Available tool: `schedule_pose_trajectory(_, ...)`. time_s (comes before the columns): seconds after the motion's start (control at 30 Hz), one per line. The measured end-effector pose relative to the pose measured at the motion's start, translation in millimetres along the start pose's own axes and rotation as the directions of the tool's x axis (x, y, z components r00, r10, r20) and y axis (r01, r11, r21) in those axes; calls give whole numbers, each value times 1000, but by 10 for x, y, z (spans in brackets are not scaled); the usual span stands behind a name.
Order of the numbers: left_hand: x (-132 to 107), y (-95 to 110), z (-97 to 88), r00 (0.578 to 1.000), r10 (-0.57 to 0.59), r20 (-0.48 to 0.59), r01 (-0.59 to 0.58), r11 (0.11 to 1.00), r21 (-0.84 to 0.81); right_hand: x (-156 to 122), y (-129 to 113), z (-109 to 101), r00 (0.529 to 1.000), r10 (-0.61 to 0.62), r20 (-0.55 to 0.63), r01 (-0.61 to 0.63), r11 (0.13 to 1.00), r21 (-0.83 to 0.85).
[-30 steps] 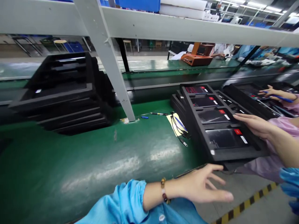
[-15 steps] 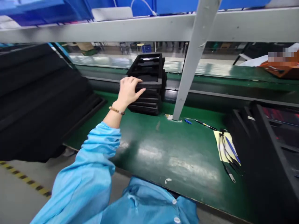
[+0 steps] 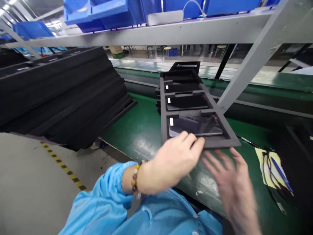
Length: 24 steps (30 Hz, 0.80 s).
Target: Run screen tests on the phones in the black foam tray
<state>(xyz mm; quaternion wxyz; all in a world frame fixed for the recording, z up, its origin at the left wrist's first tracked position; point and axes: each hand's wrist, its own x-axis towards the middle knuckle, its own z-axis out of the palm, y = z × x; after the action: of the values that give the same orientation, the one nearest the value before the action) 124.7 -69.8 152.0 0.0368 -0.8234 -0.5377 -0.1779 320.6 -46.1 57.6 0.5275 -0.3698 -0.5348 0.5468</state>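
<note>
Holding a black, compartmented tray (image 3: 221,142)

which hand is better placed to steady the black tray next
Probably the left hand, curled at the near edge of the black tray; the right hand is blurred, its contact unclear.

Right hand (image 3: 232,186), lower right: motion-blurred; contact with the tray (image 3: 217,142) cannot be determined. Left hand (image 3: 171,161), lower centre: hides part of the tray's near edge; grip not fully visible. The tray conceals most of the stack (image 3: 158,101) beneath it. Label (image 3: 171,121), centre: print too small to read. Black trays (image 3: 61,91), left: cut off by the left edge. Bins (image 3: 110,13), upper left, and post (image 3: 249,68), upper right: cut off by the top edge. Cables (image 3: 269,171), lower right: blurred.
</note>
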Motion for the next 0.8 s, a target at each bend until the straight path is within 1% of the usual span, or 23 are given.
schedule_pose_trajectory(0.07, -193, 294, -15, 1000, 18, 12, -16, 994, -105, -188, 27, 232, 987, 49, -154, -22, 985, 170)
schedule_pose_trajectory(0.1, -259, 385, -18, 999, 33, 16, -30, 987, -159, -230, 44, 305, 965, 90, -245, -34, 974, 226)
schedule_pose_trajectory(0.13, -309, 434, -16, 997, 72, 18, -66, 972, -227, -246, 66, 335, 940, 132, -315, -53, 968, 247)
schedule_pose_trajectory(0.17, -347, 435, -4, 993, 120, 10, -111, 943, -315, -245, 92, 315, 919, 158, -361, -75, 970, 232)
schedule_pose_trajectory(0.2, -376, 383, 18, 990, 142, -24, -139, 901, -411, -238, 122, 242, 903, 170, -394, -93, 974, 206)
schedule_pose_trajectory(0.23, -398, 277, 55, 989, 112, -100, -147, 854, -499, -234, 154, 118, 894, 173, -414, -106, 978, 179)
schedule_pose_trajectory(0.27, -413, 115, 107, 981, 23, -193, -135, 796, -590, -241, 184, -50, 887, 172, -428, -119, 982, 149)
schedule_pose_trajectory(0.3, -421, -94, 173, 927, -211, -309, -46, 755, -654, -264, 209, -253, 879, 172, -445, -133, 984, 118)
schedule_pose_trajectory(0.33, -423, -340, 252, 743, -494, -451, 37, 704, -710, -302, 226, -477, 867, 170, -468, -146, 985, 88)
schedule_pose_trajectory(0.37, -421, -605, 340, 502, -725, -473, 80, 583, -809, -353, 233, -709, 855, 177, -487, -172, 984, 55)
schedule_pose_trajectory(0.4, -420, -869, 433, 378, -860, -343, 78, 399, -913, -410, 230, -935, 842, 188, -505, -204, 979, 23)
schedule_pose_trajectory(0.43, -427, -1111, 529, 380, -914, -142, 75, 183, -980, -465, 220, -1146, 827, 213, -520, -249, 969, 1)
schedule_pose_trajectory(0.47, -450, -1315, 623, 428, -903, 26, 77, 8, -997, -511, 209, -1337, 811, 228, -539, -285, 958, -23)
schedule_pose_trajectory(0.5, -496, -1470, 712, 471, -873, 128, 85, -100, -991, -541, 201, -1503, 796, 235, -558, -315, 948, -49)
schedule_pose_trajectory(0.53, -569, -1574, 791, 490, -853, 179, 99, -150, -984, -553, 203, -1646, 781, 234, -579, -342, 936, -83)
schedule_pose_trajectory(0.57, -670, -1631, 858, 515, -828, 220, 130, -178, -975, -547, 219, -1766, 771, 227, -595, -370, 920, -129)
schedule_pose_trajectory(0.6, -797, -1654, 914, 542, -793, 276, 190, -205, -960, -525, 250, -1865, 767, 221, -602, -400, 898, -180)
schedule_pose_trajectory(0.63, -941, -1654, 960, 552, -749, 368, 288, -242, -926, -490, 296, -1945, 768, 223, -600, -433, 872, -230)
schedule_pose_trajectory(0.67, -1091, -1643, 996, 549, -708, 444, 391, -252, -885, -445, 355, -2007, 775, 239, -585, -464, 844, -270)
schedule_pose_trajectory(0.7, -1235, -1632, 1027, 548, -677, 492, 493, -215, -843, -395, 424, -2052, 794, 266, -547, -485, 819, -306)
schedule_pose_trajectory(0.73, -1361, -1622, 1053, 546, -647, 533, 596, -147, -789, -341, 498, -2080, 817, 289, -498, -491, 802, -340)
schedule_pose_trajectory(0.77, -1459, -1613, 1075, 552, -652, 519, 667, -28, -744, -288, 574, -2094, 839, 310, -448, -487, 795, -362)
schedule_pose_trajectory(0.8, -1523, -1601, 1095, 566, -675, 473, 713, 112, -692, -237, 646, -2093, 858, 316, -404, -475, 787, -393)
